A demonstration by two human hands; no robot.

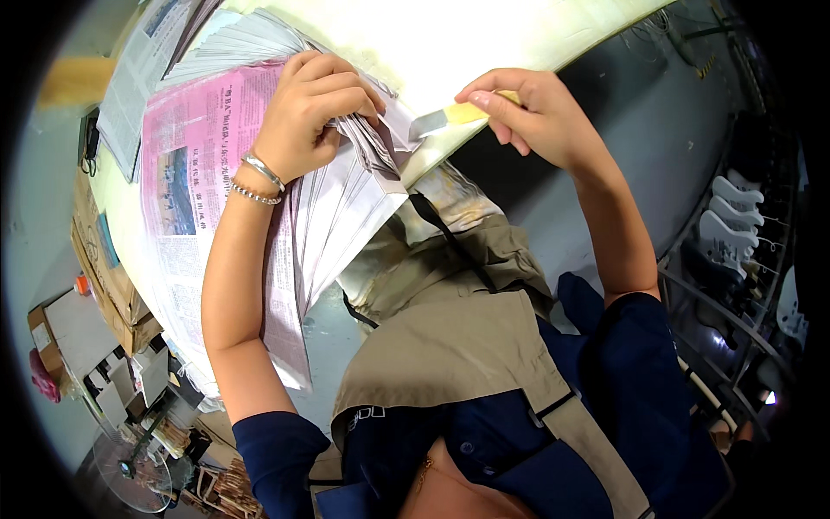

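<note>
My left hand (318, 108) is closed on the bunched edges of a stack of folded papers (373, 147), its fingers curled over the top. The papers fan out below and behind the hand in pale layers. A pink-and-white newspaper sheet (220, 112) lies beneath my left wrist. Between the thumb and fingers of my right hand (532, 112) is a flat yellow-handled tool (467, 112) with a grey, blade-like end. That end points left, close beside the paper edges; I cannot tell whether it touches them.
A pale table (484, 39) carries the papers, its edge running up to the right. More newspapers (143, 82) lie at the far left. A cardboard box (108, 268) and a fan (130, 467) stand left. At right is a metal rack (735, 320) with white hangers (731, 216).
</note>
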